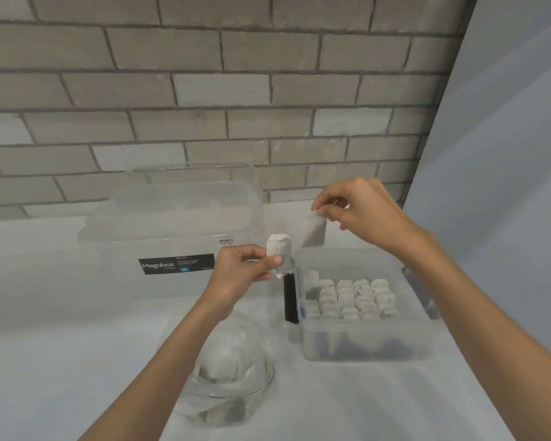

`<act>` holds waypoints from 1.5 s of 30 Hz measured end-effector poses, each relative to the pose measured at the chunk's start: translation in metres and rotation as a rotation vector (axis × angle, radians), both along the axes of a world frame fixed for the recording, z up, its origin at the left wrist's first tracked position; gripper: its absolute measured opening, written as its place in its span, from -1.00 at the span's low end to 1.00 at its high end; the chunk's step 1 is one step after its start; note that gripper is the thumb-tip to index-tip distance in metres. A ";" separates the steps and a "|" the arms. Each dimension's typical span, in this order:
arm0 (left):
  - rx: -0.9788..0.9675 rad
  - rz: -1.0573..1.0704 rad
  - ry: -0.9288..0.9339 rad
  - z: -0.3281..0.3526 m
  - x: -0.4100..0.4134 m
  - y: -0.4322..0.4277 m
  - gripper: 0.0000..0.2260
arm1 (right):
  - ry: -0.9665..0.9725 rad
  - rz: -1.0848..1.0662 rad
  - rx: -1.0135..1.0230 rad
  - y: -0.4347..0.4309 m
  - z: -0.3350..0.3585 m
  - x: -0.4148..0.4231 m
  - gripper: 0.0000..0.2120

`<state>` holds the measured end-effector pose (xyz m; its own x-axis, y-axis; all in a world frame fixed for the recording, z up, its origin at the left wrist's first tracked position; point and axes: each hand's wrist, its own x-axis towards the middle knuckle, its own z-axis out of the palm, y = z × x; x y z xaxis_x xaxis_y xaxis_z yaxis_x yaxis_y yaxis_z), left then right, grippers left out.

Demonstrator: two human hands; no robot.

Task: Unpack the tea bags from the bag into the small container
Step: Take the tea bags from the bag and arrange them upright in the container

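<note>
My left hand pinches a white tea bag between thumb and fingers, just left of the small clear container. My right hand pinches a second tea bag by its top edge, and it hangs above the container's back left corner. Inside the container stand several tea bags in rows. A clear plastic bag holding more tea bags lies on the table under my left forearm.
A large clear Megabox storage box with its lid on stands at the back left. A black clip hangs on the small container's left side. The white table meets a grey brick wall behind and a pale panel at right.
</note>
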<state>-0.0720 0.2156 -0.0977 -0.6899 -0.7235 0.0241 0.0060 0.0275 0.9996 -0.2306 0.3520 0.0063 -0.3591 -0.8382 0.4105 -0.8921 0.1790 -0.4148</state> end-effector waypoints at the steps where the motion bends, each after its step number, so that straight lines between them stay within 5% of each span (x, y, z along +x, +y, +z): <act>1: -0.001 0.015 -0.009 -0.002 0.001 -0.002 -0.84 | 0.025 -0.015 0.010 0.001 -0.004 -0.005 -0.87; 15: -0.032 0.063 -0.055 -0.011 0.017 -0.013 -0.95 | -0.056 -0.199 0.501 -0.020 -0.116 -0.049 -0.79; 26: -0.042 0.049 -0.081 -0.011 0.013 -0.006 -0.92 | 0.214 -0.305 0.570 -0.024 -0.130 -0.040 -0.76; 30: -0.044 0.020 -0.064 -0.005 0.007 -0.001 -0.88 | 0.145 -0.343 0.406 -0.018 -0.109 -0.034 -0.84; 33: -0.062 -0.008 -0.063 0.002 0.000 0.004 -0.86 | -0.169 -0.182 0.135 -0.012 -0.079 -0.020 -0.82; 36: -0.093 -0.050 -0.070 0.007 -0.011 0.011 -0.87 | -0.343 0.009 0.070 -0.005 -0.050 -0.002 -0.85; 45: -0.139 -0.101 -0.075 0.008 -0.029 0.027 -0.91 | -0.280 -0.029 0.080 0.010 -0.046 -0.030 -0.94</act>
<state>-0.1013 0.2430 -0.0900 -0.7624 -0.6438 0.0651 -0.0585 0.1688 0.9839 -0.2609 0.3620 -0.0401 -0.4731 -0.8517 0.2252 -0.7391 0.2446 -0.6276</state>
